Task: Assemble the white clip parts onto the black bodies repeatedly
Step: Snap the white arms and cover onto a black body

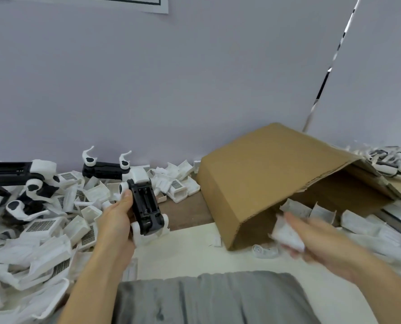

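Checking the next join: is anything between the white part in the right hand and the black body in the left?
Nothing visible: only bare table lies between the white part and the black body.

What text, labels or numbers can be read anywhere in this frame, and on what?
None legible.
Black body in the left hand: moulded marks, too small to read.
Paper sheet on the wall: only a black border shows.
White part in the right hand: blurred.
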